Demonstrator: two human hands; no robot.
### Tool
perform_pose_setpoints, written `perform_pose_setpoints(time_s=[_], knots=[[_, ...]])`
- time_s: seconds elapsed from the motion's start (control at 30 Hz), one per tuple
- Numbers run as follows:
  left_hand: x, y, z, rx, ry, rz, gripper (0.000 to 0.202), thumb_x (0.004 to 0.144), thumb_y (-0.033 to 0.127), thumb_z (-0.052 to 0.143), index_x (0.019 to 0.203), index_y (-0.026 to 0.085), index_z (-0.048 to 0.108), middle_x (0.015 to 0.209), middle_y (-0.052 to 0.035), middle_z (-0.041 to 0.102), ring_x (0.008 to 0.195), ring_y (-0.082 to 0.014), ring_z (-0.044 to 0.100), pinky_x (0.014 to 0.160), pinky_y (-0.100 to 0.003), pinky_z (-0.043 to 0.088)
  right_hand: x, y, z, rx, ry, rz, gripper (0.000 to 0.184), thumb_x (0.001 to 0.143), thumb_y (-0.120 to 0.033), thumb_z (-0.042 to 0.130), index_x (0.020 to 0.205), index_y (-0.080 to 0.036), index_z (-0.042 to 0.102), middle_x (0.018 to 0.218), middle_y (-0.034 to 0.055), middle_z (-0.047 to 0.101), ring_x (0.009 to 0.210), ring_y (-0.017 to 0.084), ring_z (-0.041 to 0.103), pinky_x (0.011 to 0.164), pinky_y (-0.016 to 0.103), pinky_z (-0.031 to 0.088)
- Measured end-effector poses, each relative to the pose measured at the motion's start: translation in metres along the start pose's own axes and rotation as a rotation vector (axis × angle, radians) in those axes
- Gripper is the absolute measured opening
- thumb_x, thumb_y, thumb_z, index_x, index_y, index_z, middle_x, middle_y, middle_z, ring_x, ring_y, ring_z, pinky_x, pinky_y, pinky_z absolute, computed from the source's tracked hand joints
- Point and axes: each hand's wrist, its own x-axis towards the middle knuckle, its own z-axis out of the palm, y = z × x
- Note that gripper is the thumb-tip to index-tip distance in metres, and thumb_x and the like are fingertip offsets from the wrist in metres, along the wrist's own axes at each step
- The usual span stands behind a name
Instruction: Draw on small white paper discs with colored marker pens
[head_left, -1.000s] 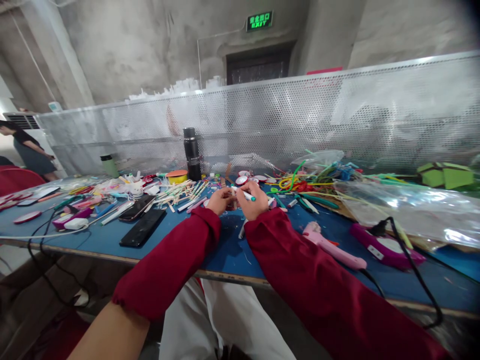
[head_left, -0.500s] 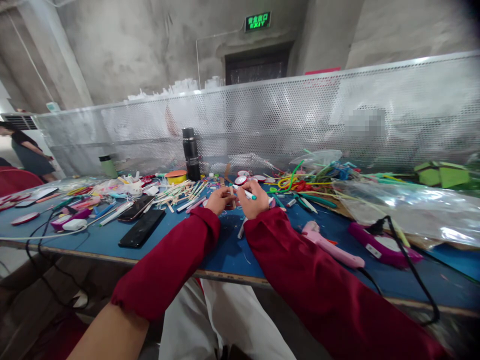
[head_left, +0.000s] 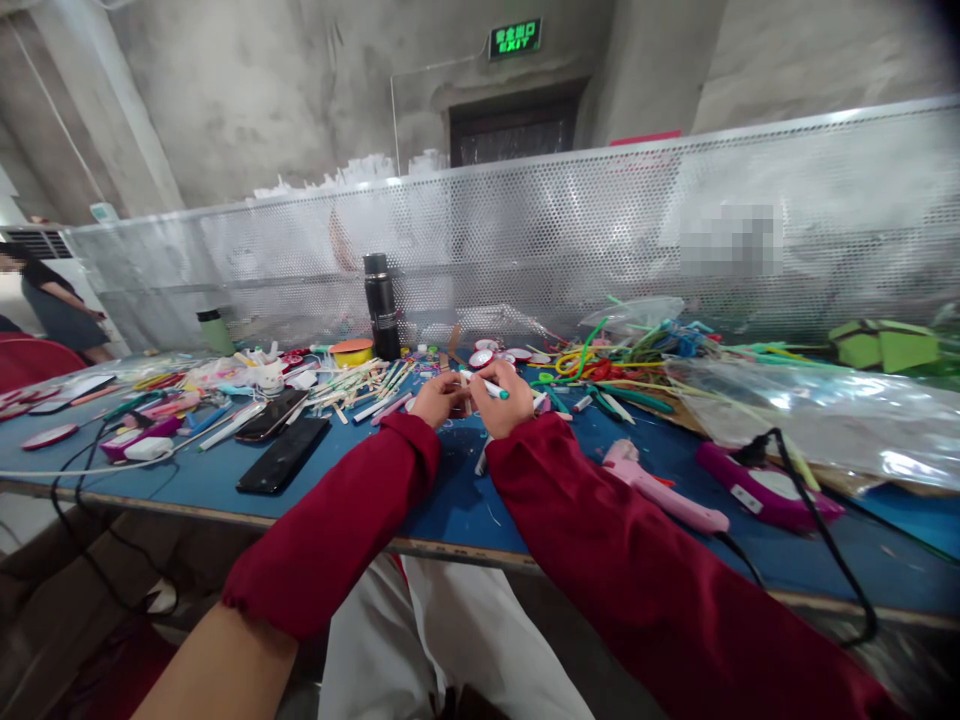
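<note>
My right hand (head_left: 511, 402) is closed around a white marker (head_left: 487, 387) with a teal end, held at a slant with its tip pointing left. Just left of it, the fingers of my left hand (head_left: 439, 402) pinch a small tan wooden stick (head_left: 469, 406), mostly hidden by the fingers. The marker's tip is at or near the stick; whether they touch I cannot tell. Both hands are raised a little over the blue tabletop (head_left: 442, 500). Behind them lie several round white pieces with red rims (head_left: 481, 358). A heap of printed sticks (head_left: 364, 388) is to the left.
A pink glue gun (head_left: 667, 490) and a purple power strip (head_left: 765, 490) lie on the right. Two phones, one a black phone (head_left: 285, 455), lie left. A black bottle (head_left: 382, 310) stands at the back, by a perforated metal screen (head_left: 525, 240). Pliers and colourful strips lie right of the hands.
The marker in my right hand has shifted slightly up and left, along with the fingers. My left hand has barely moved and keeps its pinch.
</note>
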Motion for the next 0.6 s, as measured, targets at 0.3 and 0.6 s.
perform_pose_setpoints(time_s=[0.3,0.6], knots=[[-0.0012,0.0036,0.0009,-0.016,0.031,-0.019,0.025,0.077,0.018,0.079,0.1,0.017,0.07,0.071,0.0001,0.07,0.065,-0.0152,0.068,0.065,-0.027,0.056,0.0011,0.0021,-0.0013,0.001,-0.021,0.021,0.016,0.086,-0.039,0.058,0.078,-0.025,0.059,0.069,0.0014,0.067,0.066,0.019,0.063,0.06,0.03,0.044],[0.0003,0.0,-0.0019,-0.02,0.018,-0.001,0.031,0.075,0.027,0.084,0.1,0.017,0.069,0.074,-0.001,0.071,0.066,-0.0165,0.07,0.063,-0.027,0.055,0.0029,0.0049,-0.0007,0.001,0.037,-0.002,0.016,0.086,-0.038,0.059,0.076,-0.025,0.058,0.07,0.0012,0.069,0.066,0.018,0.063,0.062,0.029,0.044]])
